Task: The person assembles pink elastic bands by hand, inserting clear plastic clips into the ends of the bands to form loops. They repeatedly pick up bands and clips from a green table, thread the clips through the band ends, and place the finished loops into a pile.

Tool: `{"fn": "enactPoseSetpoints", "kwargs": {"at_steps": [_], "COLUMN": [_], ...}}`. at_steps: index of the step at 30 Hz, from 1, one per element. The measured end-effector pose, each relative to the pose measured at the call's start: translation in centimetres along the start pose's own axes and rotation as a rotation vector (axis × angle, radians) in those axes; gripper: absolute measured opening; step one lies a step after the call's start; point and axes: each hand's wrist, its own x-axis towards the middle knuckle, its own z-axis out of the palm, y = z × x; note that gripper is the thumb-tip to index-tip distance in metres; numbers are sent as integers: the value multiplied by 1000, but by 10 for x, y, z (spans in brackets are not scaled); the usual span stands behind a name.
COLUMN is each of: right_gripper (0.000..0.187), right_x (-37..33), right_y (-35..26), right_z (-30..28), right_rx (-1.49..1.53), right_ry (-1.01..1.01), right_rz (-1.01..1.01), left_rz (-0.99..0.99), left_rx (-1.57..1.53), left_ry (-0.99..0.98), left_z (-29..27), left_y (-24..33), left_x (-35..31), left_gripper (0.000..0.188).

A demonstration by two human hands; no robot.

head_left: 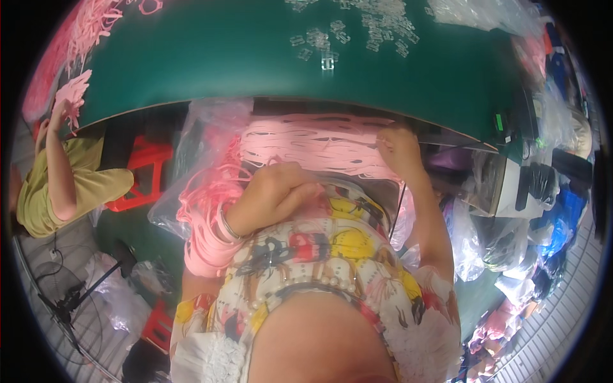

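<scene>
The pink straps point(313, 143) lay side by side in a wide band below the near edge of the green bench point(255, 70), running from left to right just in front of the person's patterned top point(348, 246). The right grip point(385, 145) was at the right-hand end of that band, its fingers curled well in and their tips against the straps; whether a strand was pinched between them could not be told. The left grip point(300, 191) was over the near side of the band, toward its left end, loosely curled with the thumb lying along the bent fingers; what it had hold of, if anything, could not be told. A bracelet point(228, 225) circled the left wrist, and a thick bundle of pink cords point(207, 239) hung looped over the left forearm. A clear plastic bag point(214, 121) stood beside the left end of the straps. On the bench, small clear buckles point(389, 29) were scattered near the far side, one point(327, 64) lying nearer than the rest. At the far left, a co-worker in a yellow-green shirt point(76, 182) held a bunch of pink strips point(75, 91), near a red stool point(147, 169)
</scene>
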Motion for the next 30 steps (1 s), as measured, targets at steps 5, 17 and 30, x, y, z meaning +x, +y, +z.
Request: {"fn": "enactPoseSetpoints", "kwargs": {"at_steps": [5, 17, 30], "right_gripper": [8, 19, 17], "right_x": [6, 37, 43], "right_y": [-49, -157, -171], "right_z": [-37, -21, -12], "right_rx": [707, 1221, 1283], "right_ry": [-96, -437, -641], "right_rz": [22, -304, -74], "left_rz": [-224, -408, -388], "left_rx": [-339, -922, -1105], "left_ry": [131, 241, 267], "left_z": [-5, -33, -41], "left_y": [-1, 15, 10], "left_x": [-7, -31, -48], "left_gripper": [15, 18, 17]}}
